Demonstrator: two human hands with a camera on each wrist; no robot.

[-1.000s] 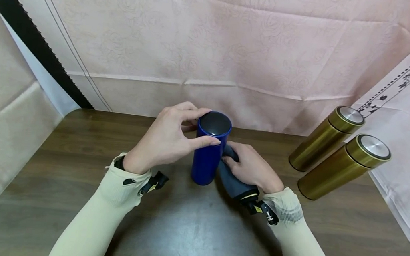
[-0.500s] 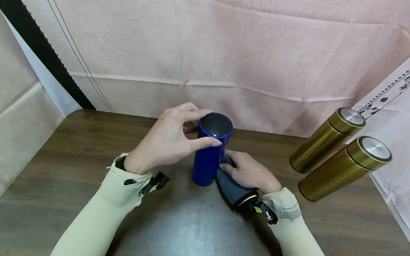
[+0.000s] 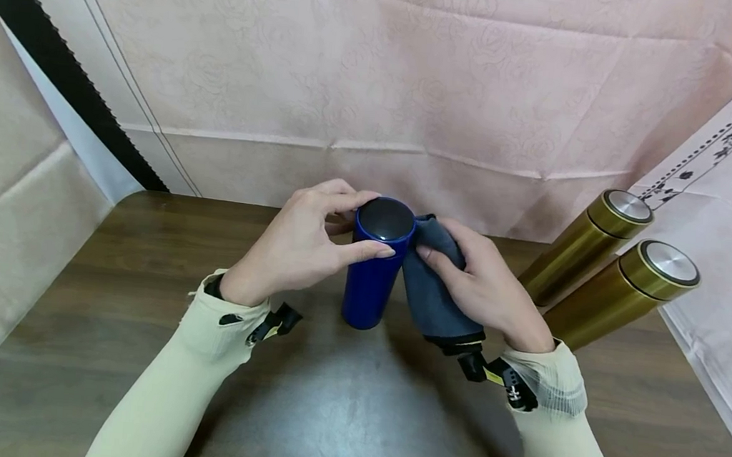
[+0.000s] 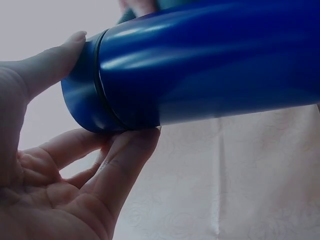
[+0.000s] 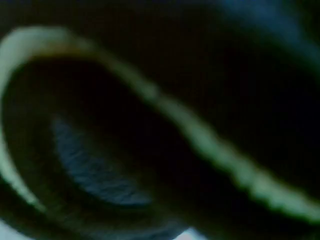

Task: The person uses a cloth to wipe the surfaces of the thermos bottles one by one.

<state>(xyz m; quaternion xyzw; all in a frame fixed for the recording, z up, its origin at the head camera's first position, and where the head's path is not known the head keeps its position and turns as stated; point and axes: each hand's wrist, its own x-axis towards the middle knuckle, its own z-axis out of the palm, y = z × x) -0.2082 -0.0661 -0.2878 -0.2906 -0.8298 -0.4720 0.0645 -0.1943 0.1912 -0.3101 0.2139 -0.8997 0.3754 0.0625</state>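
Observation:
A blue thermos (image 3: pixel 371 279) with a dark-topped lid (image 3: pixel 385 219) stands upright on the wooden table. My left hand (image 3: pixel 303 241) pinches it around the lid, thumb on the near side and fingers behind. In the left wrist view, the thumb (image 4: pixel 52 67) lies on the lid and fingertips reach the seam below it. My right hand (image 3: pixel 481 277) holds a bunched grey-blue cloth (image 3: pixel 434 298) at the upper right side of the thermos. The cloth's dark edge with a yellowish stripe (image 5: pixel 200 135) fills the right wrist view, hiding the hand there.
Two gold thermoses (image 3: pixel 625 295) with silver-topped lids stand close together at the right, partly behind my right hand and forearm. A pale pink patterned cloth (image 3: pixel 377 86) hangs behind the table's (image 3: pixel 215 417) back edge, with more pale cloth at both sides.
My right hand first slid slightly down, then rose with the cloth along the thermos's right side to near its lid. The left hand and blue thermos have stayed in place.

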